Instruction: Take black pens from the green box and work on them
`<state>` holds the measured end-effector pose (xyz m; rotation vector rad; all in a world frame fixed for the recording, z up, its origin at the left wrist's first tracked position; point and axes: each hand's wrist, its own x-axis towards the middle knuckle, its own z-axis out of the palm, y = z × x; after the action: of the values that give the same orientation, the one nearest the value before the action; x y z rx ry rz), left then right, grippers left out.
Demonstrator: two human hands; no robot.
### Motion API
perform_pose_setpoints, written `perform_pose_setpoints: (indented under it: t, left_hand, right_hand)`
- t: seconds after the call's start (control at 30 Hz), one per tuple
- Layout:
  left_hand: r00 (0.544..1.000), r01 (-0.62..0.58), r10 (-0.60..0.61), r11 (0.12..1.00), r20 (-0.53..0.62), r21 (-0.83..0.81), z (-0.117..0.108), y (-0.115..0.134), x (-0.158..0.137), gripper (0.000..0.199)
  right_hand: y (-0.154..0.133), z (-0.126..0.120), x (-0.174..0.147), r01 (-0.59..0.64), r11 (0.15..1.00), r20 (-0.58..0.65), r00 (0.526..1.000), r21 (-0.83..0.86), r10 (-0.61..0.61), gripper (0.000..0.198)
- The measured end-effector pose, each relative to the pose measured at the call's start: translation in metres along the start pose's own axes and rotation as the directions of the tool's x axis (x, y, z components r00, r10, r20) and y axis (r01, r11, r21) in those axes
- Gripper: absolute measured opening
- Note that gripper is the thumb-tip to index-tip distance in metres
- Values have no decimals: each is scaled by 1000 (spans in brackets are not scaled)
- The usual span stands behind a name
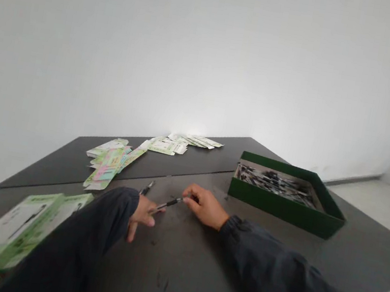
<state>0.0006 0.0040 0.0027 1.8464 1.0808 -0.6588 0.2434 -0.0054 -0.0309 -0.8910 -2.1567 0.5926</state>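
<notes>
A clear-barrelled pen (pixel 172 202) with a black grip slants between my two hands. My right hand (pixel 203 207) pinches its far end between thumb and fingertips. My left hand (pixel 142 212) is low over the table with its fingers spread, and the pen's other end overlaps it; whether they touch is unclear. Just beyond my left wrist is a second pen (pixel 147 188), partly hidden by the hand and sleeve.
A green box (pixel 282 208) full of pens stands on the dark table (pixel 188 274) at right. Printed green-and-white cartons (pixel 9 229) lie at front left. Flat cartons (pixel 109 164) are scattered at back left, with more flat cartons (pixel 168 145) near the white wall.
</notes>
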Motion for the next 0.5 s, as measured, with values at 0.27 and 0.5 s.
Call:
perform_pose_setpoints:
  t: [0.27,0.5]
  left_hand:
    - [1000,2,1,985,21,-171,-2,5,-4,65]
    - [1000,-4,6,980,6,-200,-1,-5,4,68]
  right_hand:
    - [3,6,5,24,1000,2,1000,20,-24,14]
    - [2,3,1,-2,999,8,1000,32,1,17]
